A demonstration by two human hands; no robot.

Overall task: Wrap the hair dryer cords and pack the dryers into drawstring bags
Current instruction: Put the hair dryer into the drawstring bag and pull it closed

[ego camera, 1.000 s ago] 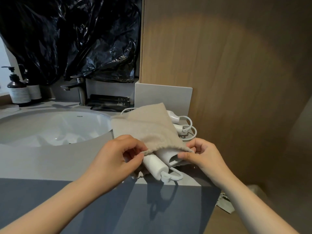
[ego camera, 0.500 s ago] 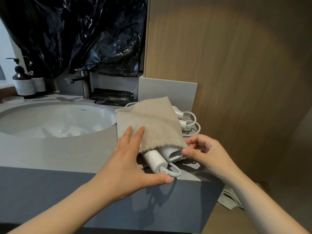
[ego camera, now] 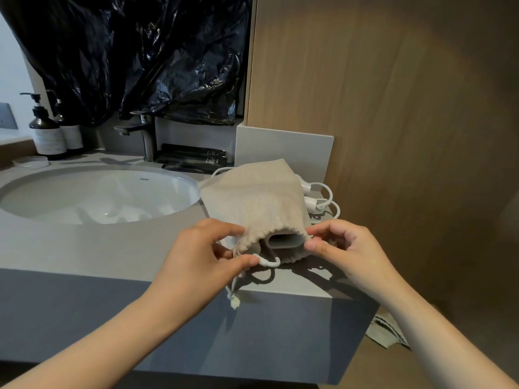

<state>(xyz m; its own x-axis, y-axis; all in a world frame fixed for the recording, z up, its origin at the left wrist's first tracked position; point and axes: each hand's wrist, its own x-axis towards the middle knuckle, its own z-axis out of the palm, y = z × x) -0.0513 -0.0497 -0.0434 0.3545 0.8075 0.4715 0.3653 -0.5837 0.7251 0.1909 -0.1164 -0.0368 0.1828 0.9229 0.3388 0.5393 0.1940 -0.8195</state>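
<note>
A beige drawstring bag [ego camera: 258, 200] lies on the grey counter [ego camera: 84, 248], its mouth toward me. Inside the mouth shows the grey end of a hair dryer [ego camera: 283, 239]; a white cord loop [ego camera: 269, 261] pokes out below. My left hand [ego camera: 205, 259] pinches the left side of the bag mouth. My right hand [ego camera: 345, 248] pinches its right side. The bag's drawstring [ego camera: 233, 296] dangles over the counter's front edge. Behind the bag lies a second white hair dryer with its coiled cord [ego camera: 323, 202], mostly hidden.
A white sink basin [ego camera: 98, 197] with a faucet [ego camera: 143, 133] sits to the left. Pump bottles [ego camera: 47, 130] stand at the far left. Black sachets [ego camera: 191, 158] lie behind the bag. A wooden wall panel [ego camera: 393, 122] stands at the right. A black plastic sheet [ego camera: 126, 51] hangs above.
The bag has been pulled further over the dryer, so the white handle is now inside. My left hand went from lying flat on the bag to pinching the mouth.
</note>
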